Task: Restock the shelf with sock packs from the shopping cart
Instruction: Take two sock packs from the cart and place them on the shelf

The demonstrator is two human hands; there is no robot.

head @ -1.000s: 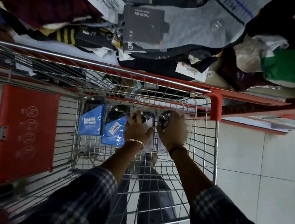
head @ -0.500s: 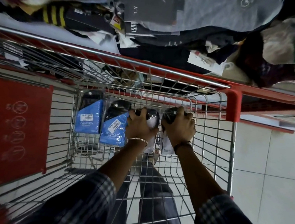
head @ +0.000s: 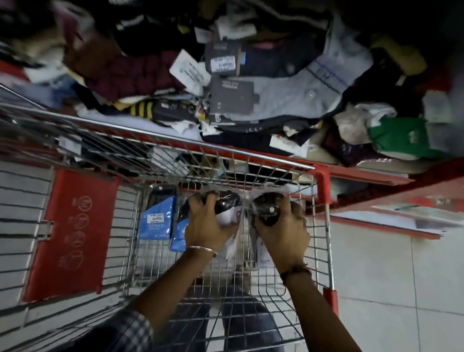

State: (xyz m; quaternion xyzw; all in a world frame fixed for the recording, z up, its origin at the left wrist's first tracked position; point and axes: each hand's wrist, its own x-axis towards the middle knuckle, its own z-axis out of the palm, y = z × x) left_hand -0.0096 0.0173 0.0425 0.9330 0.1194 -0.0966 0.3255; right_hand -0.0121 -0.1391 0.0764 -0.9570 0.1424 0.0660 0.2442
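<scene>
Beyond both hands, the red-framed shelf (head: 392, 179) stretches across the far side, heaped with loose socks and carded sock packs in grey, maroon, green and cream, too jumbled and blurred to count. A grey sock (head: 301, 94) with a dark card lies on top of the heap, straight ahead of the hands.

The wire shopping cart (head: 171, 137) stands against the shelf edge, and both arms reach down into its small upper basket. A red plastic flap (head: 74, 233) with round symbols hangs on the cart to the left of the left hand. Pale floor tiles (head: 386, 280) show to the right of the right hand.

The left hand (head: 207, 228), a thin bangle at its wrist, has its fingers curled tightly around a clear-wrapped sock pack (head: 225, 208) holding dark socks with a white card. The right hand (head: 280, 233), a dark band at its wrist, is closed the same way around a second clear pack of dark socks (head: 265, 211), just beside the first; the two packs nearly touch between the hands.

Left of the left hand, a blue sock pack (head: 157, 216) stands upright against the basket wall, and another blue pack (head: 180, 233) sits between it and the left hand, partly hidden behind that hand.

Checked sleeves cover both forearms near the elbows.
</scene>
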